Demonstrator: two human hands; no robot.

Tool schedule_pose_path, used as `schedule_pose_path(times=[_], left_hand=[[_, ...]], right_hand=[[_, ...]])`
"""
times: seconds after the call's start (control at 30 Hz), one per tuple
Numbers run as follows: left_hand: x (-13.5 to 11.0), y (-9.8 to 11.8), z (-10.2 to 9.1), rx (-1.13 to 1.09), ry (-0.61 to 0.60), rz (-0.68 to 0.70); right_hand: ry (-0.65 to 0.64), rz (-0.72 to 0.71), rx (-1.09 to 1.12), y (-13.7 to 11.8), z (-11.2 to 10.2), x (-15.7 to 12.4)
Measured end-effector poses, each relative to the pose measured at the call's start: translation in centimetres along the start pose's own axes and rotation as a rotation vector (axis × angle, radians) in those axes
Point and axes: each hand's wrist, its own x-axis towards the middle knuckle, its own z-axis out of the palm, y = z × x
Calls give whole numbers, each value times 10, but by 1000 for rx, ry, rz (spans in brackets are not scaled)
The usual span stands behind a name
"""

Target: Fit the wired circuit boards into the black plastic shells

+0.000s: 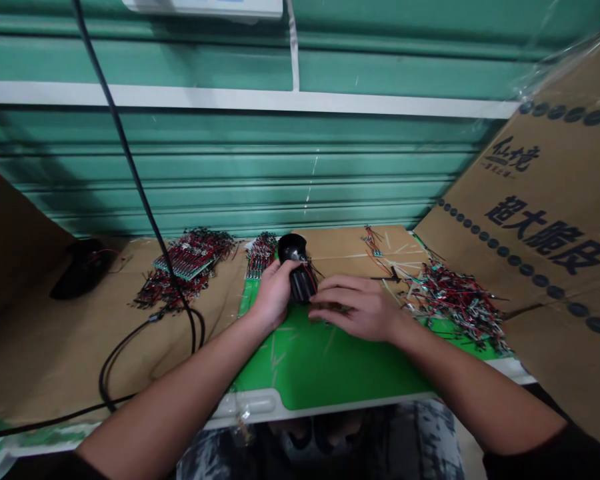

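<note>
A black plastic housing (303,283) with a round, glossy top is gripped in my left hand (274,290), thumb pressed across its upper part. Red and black wires (309,270) run along its right side. My right hand (357,307) is at the housing's lower right, fingers bent and drawn together by the wires; whatever sits between its fingertips is too small to make out. Both hands are over a green board (340,370). Just left of the housing lies a small bundle of wired circuit boards (261,255).
Stacked wired circuit boards (187,263) lie on cardboard at left, beside a black cable (130,157). Farther left rests another black housing (83,270). A loose heap of wired parts (460,303) is at right, near a tall cardboard panel (545,220). Behind stands a green ribbed wall (230,160).
</note>
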Motion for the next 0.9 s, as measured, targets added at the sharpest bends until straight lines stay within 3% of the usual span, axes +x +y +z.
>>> schedule_pose_path(times=[0.2,0.37,0.53,0.9], left_hand=[[-4,13,1,-103,-134,-160],[-10,15,0,-68,-147,-131],[-11,7,-2,53,-241,-42],[-18,-3,5,291,-412,53]], right_hand=[[243,174,-36,7,-10,1],[304,382,-71,21,-19,2],[363,522,-128,33,-23,2],[344,430,-144,24,-10,2]])
